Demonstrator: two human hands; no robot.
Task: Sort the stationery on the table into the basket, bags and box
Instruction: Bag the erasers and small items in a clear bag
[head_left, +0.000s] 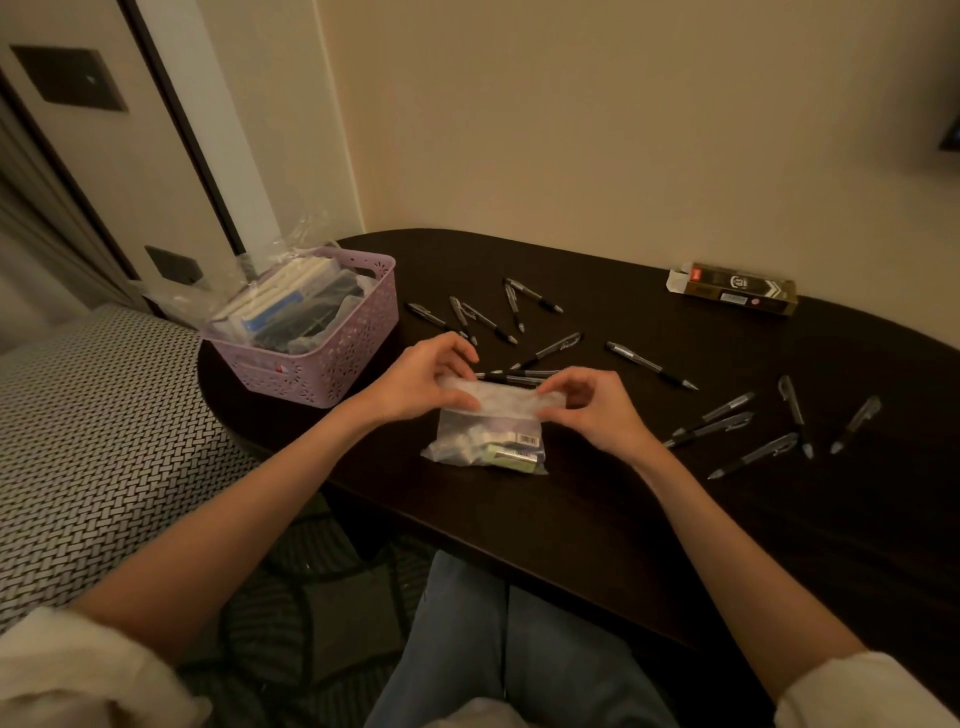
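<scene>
- The left hand (423, 379) pinches the left end of the top edge of a small clear plastic zip bag (485, 439), thumb in front and fingers curled behind.
- The right hand (589, 408) pinches the right end of the same edge, so both hands are clamped on the bag's top strip with a stretch of the strip between them.
- The bag stands on the near part of the dark brown oval wooden table (597, 519), its bottom resting on the surface; it holds small items, among them a pale green block and a piece with a barcode label.
- A lilac perforated plastic basket (340, 348) sits at the table's left end, packed with white and blue boxed items and clear wrappers that stick out over its rim.
- Many black-and-clear ballpoint pens (652, 365) lie loose across the table, a cluster beyond the hands and another group near the right side.
- A black and gold cardboard pen box (735, 289) lies on its side at the far edge by the wall, its left flap open, well apart from the bag.
- A black-and-white woven-pattern cushion (98, 447) lies left of the table.
</scene>
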